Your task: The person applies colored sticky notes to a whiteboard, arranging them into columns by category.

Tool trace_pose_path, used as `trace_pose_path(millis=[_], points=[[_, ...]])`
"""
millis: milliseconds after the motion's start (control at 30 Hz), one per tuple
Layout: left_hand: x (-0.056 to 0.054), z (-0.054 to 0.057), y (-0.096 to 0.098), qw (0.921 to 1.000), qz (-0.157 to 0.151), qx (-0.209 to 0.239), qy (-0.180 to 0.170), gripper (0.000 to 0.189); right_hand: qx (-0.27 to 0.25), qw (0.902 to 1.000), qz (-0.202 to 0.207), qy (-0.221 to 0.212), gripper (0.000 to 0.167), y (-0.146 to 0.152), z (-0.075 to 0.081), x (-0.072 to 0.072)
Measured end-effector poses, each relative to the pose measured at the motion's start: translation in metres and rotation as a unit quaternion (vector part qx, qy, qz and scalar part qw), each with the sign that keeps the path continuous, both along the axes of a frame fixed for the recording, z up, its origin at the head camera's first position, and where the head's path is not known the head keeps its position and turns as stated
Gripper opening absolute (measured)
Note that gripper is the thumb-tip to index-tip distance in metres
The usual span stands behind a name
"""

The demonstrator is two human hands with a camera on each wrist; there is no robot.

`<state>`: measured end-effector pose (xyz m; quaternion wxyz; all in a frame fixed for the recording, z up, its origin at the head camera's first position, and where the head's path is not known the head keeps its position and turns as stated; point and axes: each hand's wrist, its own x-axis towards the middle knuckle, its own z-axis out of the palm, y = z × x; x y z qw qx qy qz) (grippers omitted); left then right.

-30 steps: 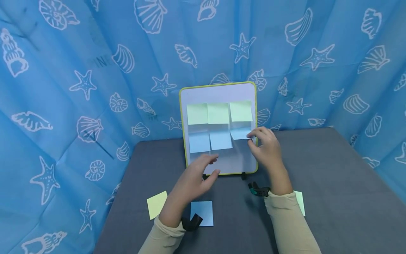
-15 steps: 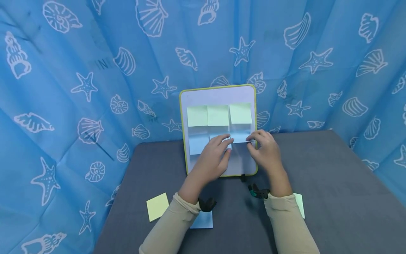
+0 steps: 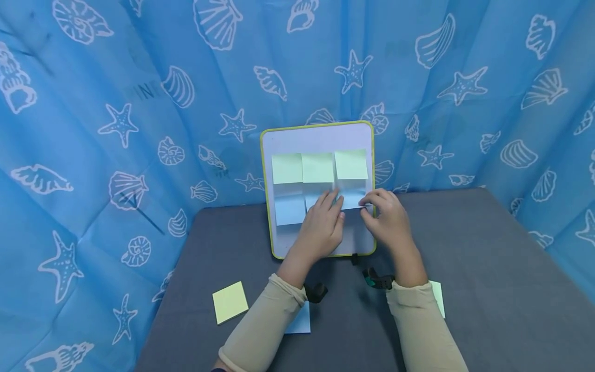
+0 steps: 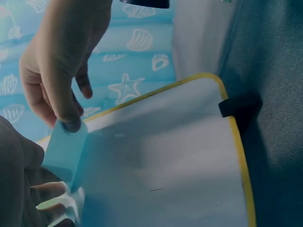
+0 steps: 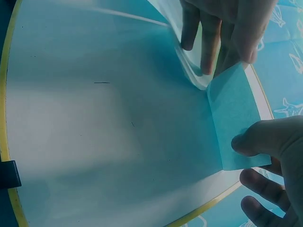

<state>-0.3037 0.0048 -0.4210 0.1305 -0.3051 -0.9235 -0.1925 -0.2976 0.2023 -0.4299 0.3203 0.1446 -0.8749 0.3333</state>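
- Here, the yellow-rimmed white rectangular board (image 3: 318, 135) stands upright on the grey table (image 3: 465, 258).
- Right hand (image 3: 389, 219) pinches the lower-right light blue square sticky note (image 5: 235, 127) by its edge.
- Left hand (image 3: 322, 227), fingers straight, presses that note's left side.

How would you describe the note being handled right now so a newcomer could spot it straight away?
Find the white board with the yellow-green rim standing against the seashell curtain at the back of the grey table. It carries green notes above blue ones. The blue note at the right end of the lower row is the one: only it has its free edge pinched by the right hand, with the left hand's fingers touching beside it.
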Motion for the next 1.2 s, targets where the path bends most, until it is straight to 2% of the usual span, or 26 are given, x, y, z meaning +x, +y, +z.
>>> trace_pose_path(millis=[333,633,800,1200], points=[[-0.001,-0.011,0.003,0.9998,0.017,-0.013,0.002,0.052,0.014,0.9996,-0.003,-0.026,0.009,0.0,-0.001,0.001],[0.0,-0.018,0.004,0.9977,0.027,-0.062,-0.009,0.062,0.04,0.9959,-0.006,-0.08,0.013,-0.002,-0.001,0.001],[0.001,-0.02,0.003,0.9963,0.03,-0.079,-0.011,0.068,0.055,0.9912,-0.02,-0.118,0.027,-0.005,-0.002,0.001],[0.002,-0.023,0.001,0.9941,0.035,-0.102,0.015,0.068,0.092,0.9869,-0.022,-0.131,0.059,-0.015,-0.003,0.0]])
